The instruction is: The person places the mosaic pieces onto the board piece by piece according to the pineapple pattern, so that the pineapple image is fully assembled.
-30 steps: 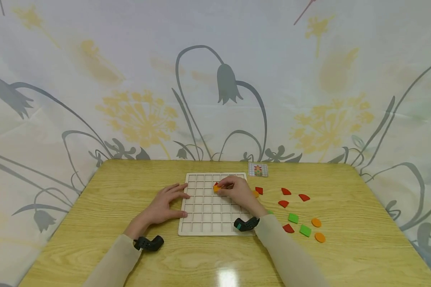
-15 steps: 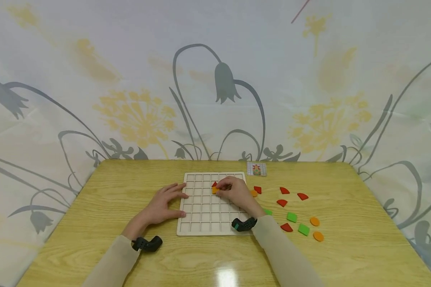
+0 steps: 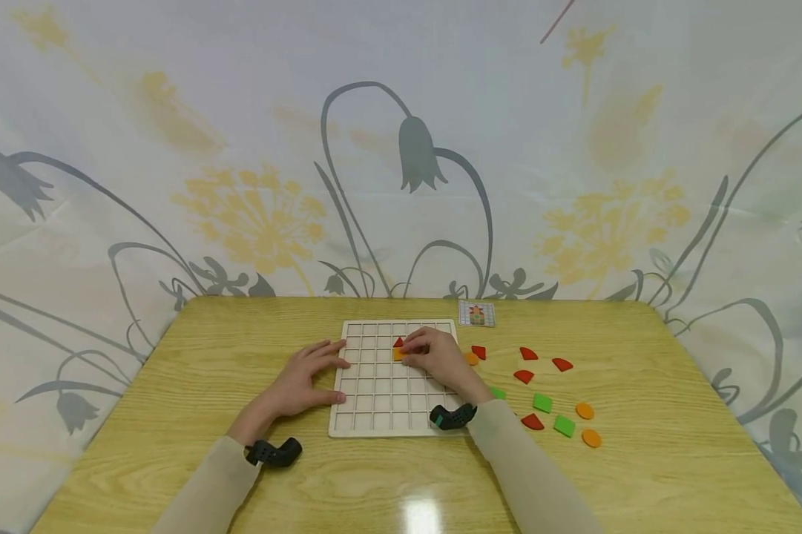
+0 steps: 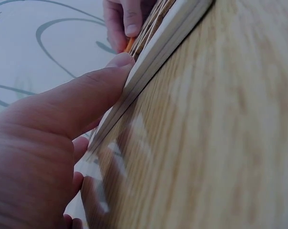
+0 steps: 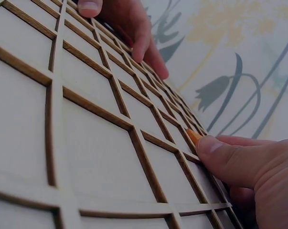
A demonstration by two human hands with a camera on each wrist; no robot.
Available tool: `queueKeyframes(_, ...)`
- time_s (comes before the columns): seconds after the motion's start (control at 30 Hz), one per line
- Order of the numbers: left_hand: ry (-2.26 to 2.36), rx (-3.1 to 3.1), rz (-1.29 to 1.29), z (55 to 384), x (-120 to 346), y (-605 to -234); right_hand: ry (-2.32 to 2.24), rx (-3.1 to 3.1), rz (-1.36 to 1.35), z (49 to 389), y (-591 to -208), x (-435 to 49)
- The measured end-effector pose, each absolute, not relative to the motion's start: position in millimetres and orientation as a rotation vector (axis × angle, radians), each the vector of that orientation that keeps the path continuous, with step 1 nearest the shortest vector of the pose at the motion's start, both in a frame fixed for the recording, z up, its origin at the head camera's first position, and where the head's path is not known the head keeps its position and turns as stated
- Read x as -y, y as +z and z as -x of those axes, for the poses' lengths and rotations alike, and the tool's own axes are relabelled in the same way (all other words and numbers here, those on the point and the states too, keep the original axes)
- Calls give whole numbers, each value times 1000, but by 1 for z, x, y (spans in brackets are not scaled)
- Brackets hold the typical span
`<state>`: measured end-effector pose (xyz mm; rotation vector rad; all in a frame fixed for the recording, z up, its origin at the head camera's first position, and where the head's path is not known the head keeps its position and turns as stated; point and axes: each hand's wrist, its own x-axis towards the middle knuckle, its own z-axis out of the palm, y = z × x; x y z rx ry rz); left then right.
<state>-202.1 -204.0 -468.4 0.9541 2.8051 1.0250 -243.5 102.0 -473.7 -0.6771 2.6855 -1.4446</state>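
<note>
A pale board (image 3: 363, 405) with a raised square grid lies on the table. My right hand (image 3: 439, 360) is over its upper part, its thumb and fingers pinching an orange piece (image 3: 398, 355) at a cell of the grid. The piece's right side is hidden under the fingers. Just beyond it, a red piece (image 3: 398, 342) shows in the cell above. In the right wrist view the thumb meets the orange piece's edge (image 5: 193, 136). My left hand (image 3: 302, 382) rests at the board's left edge, fingers spread, thumb and fingertips touching the rim.
Right of the board lie several red quarter-round pieces (image 3: 562, 364), green pieces (image 3: 564, 426) and orange discs (image 3: 590, 438). A small card (image 3: 477, 314) with a coloured grid picture lies behind the board's far right corner. A patterned cloth wall (image 3: 274, 222) rises behind the table (image 3: 274, 489).
The orange piece has shifted slightly toward me and sits squarer to the grid, leaving more of the red piece visible. The left hand stays in place. The head view has shifted a little.
</note>
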Motion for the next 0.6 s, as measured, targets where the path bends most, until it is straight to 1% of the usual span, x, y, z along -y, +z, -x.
queueKeyframes(0.6, 1011, -2816, -944, 200, 204, -467, -1402, -2695, 683, 244, -475, -103)
